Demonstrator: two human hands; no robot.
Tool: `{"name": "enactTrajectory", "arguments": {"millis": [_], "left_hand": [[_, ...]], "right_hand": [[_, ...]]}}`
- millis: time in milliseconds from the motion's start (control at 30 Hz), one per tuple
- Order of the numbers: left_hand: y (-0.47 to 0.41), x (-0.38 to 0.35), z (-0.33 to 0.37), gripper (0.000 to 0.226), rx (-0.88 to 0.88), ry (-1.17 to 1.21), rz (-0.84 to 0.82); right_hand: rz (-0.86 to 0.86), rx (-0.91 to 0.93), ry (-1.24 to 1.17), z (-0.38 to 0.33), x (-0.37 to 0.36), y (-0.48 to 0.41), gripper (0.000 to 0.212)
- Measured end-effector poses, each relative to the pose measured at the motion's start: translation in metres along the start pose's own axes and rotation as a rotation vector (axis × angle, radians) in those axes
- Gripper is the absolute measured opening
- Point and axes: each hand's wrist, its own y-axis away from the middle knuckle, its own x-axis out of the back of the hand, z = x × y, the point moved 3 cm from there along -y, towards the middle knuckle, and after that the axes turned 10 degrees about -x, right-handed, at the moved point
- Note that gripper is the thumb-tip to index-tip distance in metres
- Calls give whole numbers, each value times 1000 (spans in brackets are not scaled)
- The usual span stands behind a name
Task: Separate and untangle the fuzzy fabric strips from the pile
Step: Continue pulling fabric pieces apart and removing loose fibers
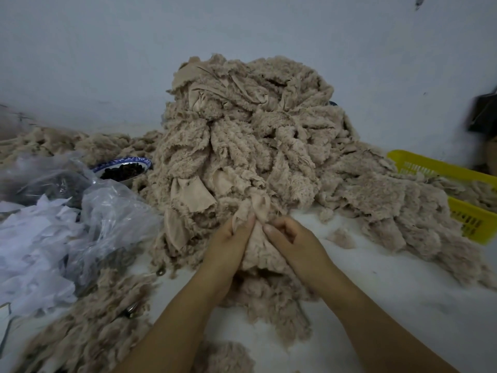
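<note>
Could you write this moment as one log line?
left hand: grips fuzzy strip | right hand: grips same strip | pile: tangled, behind | yellow basket: far right

Beige fuzzy strips (pixel 242 135), yellow basket (pixel 441 168), blue-patterned bowl (pixel 122 162)

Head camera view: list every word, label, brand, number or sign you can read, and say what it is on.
No readable text anywhere in view.
Bowl: blue rim pattern only, no letters.
Yellow basket, plastic bag, fabric pile: no labels visible.
Held fabric strip: no tag.
White scraps: look blank, though blurred.
</note>
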Motion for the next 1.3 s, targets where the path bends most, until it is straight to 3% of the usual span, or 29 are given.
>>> {"name": "enactTrajectory", "arguments": {"millis": [167,333,400,533,667,733,867,933,1033,1167,1300], "left_hand": [[-8,12,3,37,15,124,193],[-22,50,10,35,-73,392,394],[-18,44,13,35,-111,373,384],[-12,30,9,33,-166,104,269],[-5,19,7,40,-142,-105,222],[-5,15,8,27,-167,-241,221],[-8,19,1,35,-143,-312,298],[-11,25,-1,51,-105,-328,410],[-16,37,-6,66,-59,-236,565],[-22,43,-11,60,-70,-87,628],[-25,59,-16,52,15,132,685]], "right_hand": [[230,17,124,-2,13,-5,43],[494,-171,-112,11,48,-10,53],[426,-141,-30,14,43,-12,50],[204,-7,163,11,19,-10,40],[157,162,91,-4,10,1,61],[68,200,118,-11,0,7,55],[-113,284,398,-9,-27,13,42],[-115,327,417,-10,-29,13,43],[-112,243,296,-10,-21,10,42],[-41,170,160,-11,-19,13,45],[218,28,-73,-9,3,7,52]]}}
